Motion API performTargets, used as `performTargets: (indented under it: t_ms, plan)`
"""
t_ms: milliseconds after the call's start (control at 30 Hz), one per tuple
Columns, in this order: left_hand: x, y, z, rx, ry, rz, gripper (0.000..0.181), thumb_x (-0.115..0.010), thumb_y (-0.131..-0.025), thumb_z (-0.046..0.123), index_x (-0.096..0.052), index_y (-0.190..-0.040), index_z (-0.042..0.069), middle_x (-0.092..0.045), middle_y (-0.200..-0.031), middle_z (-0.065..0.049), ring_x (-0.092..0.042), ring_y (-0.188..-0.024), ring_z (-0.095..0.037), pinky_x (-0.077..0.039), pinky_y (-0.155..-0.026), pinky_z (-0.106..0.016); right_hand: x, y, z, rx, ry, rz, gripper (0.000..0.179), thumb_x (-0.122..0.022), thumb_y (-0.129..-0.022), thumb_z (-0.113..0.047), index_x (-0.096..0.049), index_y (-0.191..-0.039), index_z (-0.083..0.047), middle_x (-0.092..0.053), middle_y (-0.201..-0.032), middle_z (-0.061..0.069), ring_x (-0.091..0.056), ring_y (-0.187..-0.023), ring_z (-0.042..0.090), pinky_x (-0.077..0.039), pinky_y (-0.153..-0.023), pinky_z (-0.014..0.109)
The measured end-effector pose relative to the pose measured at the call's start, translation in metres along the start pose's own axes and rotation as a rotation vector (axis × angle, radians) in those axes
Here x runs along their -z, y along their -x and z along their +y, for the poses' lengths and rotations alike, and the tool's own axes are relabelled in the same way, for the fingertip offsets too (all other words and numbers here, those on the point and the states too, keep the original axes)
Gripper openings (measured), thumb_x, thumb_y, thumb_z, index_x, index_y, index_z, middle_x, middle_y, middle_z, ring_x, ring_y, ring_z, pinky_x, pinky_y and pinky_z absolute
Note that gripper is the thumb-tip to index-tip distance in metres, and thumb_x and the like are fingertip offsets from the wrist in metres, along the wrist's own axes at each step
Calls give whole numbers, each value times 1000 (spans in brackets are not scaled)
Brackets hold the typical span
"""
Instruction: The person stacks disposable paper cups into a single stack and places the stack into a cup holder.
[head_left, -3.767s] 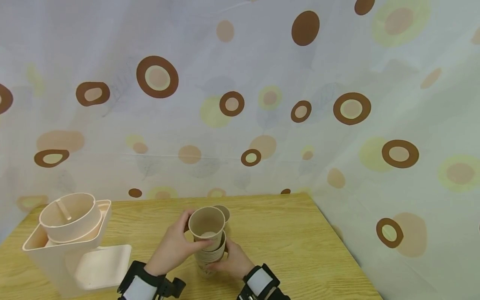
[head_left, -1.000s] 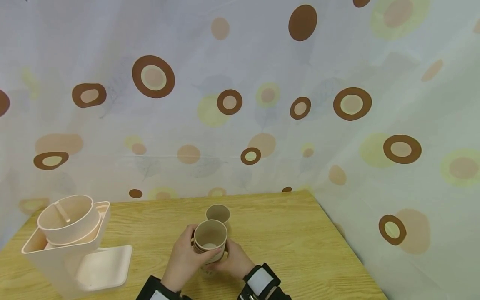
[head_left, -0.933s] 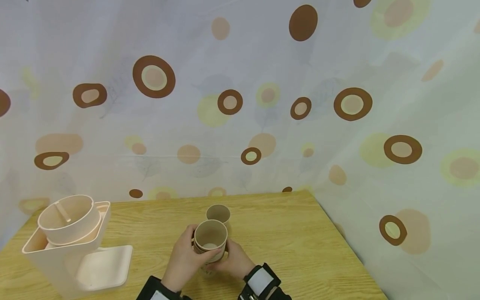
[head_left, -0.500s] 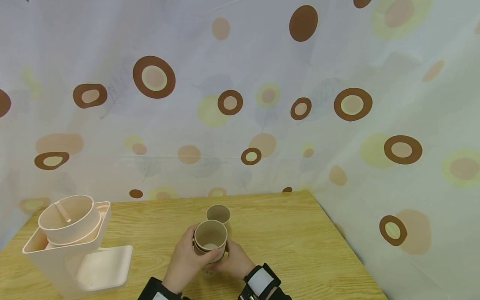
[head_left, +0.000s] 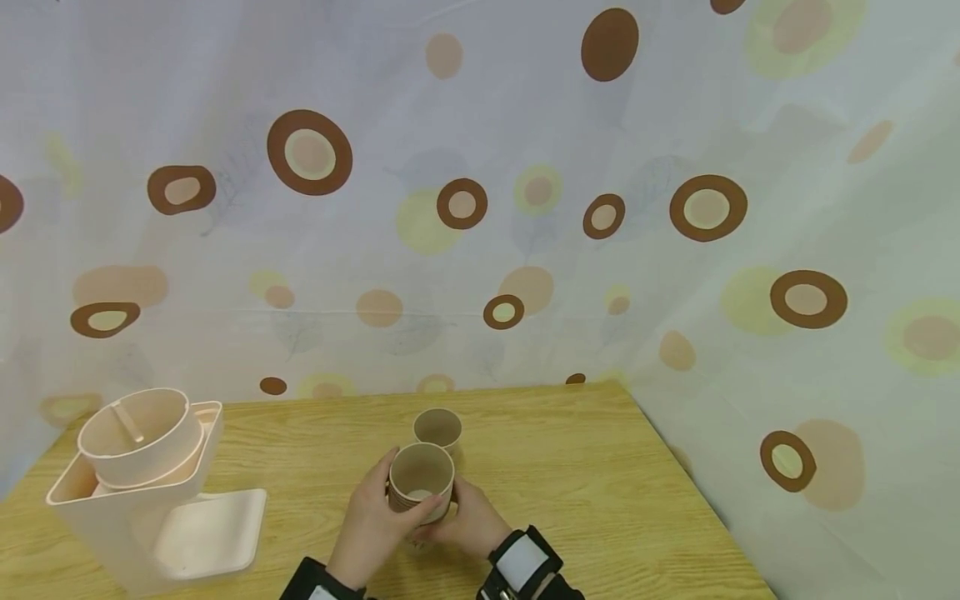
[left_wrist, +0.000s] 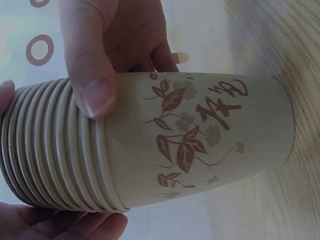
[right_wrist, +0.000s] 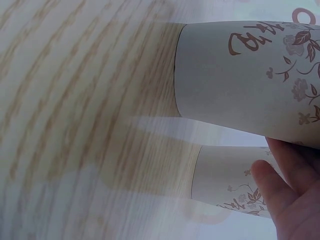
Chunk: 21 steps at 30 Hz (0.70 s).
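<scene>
Between both hands stands a stack of nested beige paper cups (left_wrist: 160, 140), upright, printed with brown leaves and characters. Its open top cup (head_left: 422, 475) faces the head camera. My left hand (head_left: 375, 521) grips the stack's upper part from the left, its thumb across the front. Lower on the right side, my right hand (head_left: 471, 523) holds the stack; in the left wrist view its thumb (left_wrist: 97, 95) presses on the stacked rims. Just behind stands another paper cup (head_left: 438, 427), partly hidden by the stack; the right wrist view also shows this rear cup (right_wrist: 230, 175).
At the left of the wooden table (head_left: 570, 483) stands a pale square bin (head_left: 112, 533). A round tub (head_left: 138, 437) with a bar inside sits in it. A white tray-like piece (head_left: 213, 533) adjoins the bin's right side. A dotted curtain (head_left: 480, 250) hangs behind.
3.8 seconds ago my left hand held a cup tilted above the stack; now that cup sits nested in it, and more of the rear cup shows. Over the last second the hands barely move.
</scene>
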<state>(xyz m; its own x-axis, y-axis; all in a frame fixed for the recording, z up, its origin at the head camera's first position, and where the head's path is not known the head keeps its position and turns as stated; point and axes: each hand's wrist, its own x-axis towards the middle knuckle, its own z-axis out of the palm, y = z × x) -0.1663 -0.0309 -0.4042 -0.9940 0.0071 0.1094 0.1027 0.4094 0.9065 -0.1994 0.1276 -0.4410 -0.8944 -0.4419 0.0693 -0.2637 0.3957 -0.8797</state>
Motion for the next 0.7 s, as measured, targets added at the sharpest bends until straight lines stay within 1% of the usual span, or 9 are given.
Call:
performTargets:
  t_ms: [67,167,233,300,400,467,567,633,700]
  plan:
    - [0,-1,-2,-12,11,-14,93,-80,-71,39,-34,-140,-1,-51,-131,-21,-52,-117,-35,-47,-92,-50,0,0,0,5,5,4,68,-78,-73,-17,-45,-132,-4,-56,-129,14,-51,-121,36,-41,-99,55]
    - [-2,-2,-7,-36,27,-26,91,-83,-67,34,-36,-136,1,-54,-126,-18,-54,-113,-32,-47,-91,-48,1,0,-1,4,3,2,69,-77,-73,-14,-44,-132,-1,-55,-129,18,-51,-120,37,-42,-99,53]
    - [-2,-3,-10,-47,43,-22,86,-85,-65,31,-40,-132,1,-56,-122,-16,-55,-110,-30,-47,-90,-47,2,0,-2,9,-4,-24,69,-76,-73,-14,-43,-132,0,-54,-130,18,-51,-120,37,-42,-98,51]
    - [-2,-3,-14,-52,64,-20,82,-85,-64,30,-43,-129,2,-58,-120,-14,-56,-108,-28,-48,-88,-46,7,1,-4,9,21,-61,70,-76,-74,-15,-42,-133,0,-52,-131,18,-50,-120,38,-42,-98,51]
    - [-2,-3,-18,-54,73,-34,81,-85,-65,31,-44,-128,2,-58,-120,-13,-56,-109,-28,-48,-89,-46,20,1,-5,21,96,-98,68,-73,-75,-14,-41,-133,2,-52,-130,20,-50,-118,39,-42,-97,54]
    - [-2,-2,-20,-60,70,-45,82,-85,-65,32,-43,-129,2,-57,-121,-13,-56,-109,-29,-48,-89,-46,32,-1,-5,4,160,-62,65,-71,-75,-11,-43,-131,5,-54,-125,23,-52,-113,40,-43,-95,55]
    - [-1,-3,-22,-85,56,-45,83,-85,-65,33,-43,-130,2,-57,-121,-13,-56,-109,-30,-49,-89,-46,45,-10,-3,-52,222,63,62,-69,-76,-9,-43,-130,7,-54,-120,26,-54,-108,41,-45,-91,54]
    - [-1,-5,-22,-105,59,-40,83,-86,-64,32,-43,-129,3,-57,-120,-12,-56,-108,-29,-48,-89,-46,50,-20,-3,-94,249,138,65,-70,-78,-11,-40,-132,9,-52,-122,29,-52,-111,43,-46,-90,54]
    - [-1,-7,-23,-130,58,-38,83,-86,-63,32,-44,-129,4,-57,-120,-11,-56,-109,-28,-47,-90,-46,51,-31,-2,-120,273,174,71,-72,-78,-15,-36,-134,10,-48,-126,31,-48,-115,46,-45,-91,54]
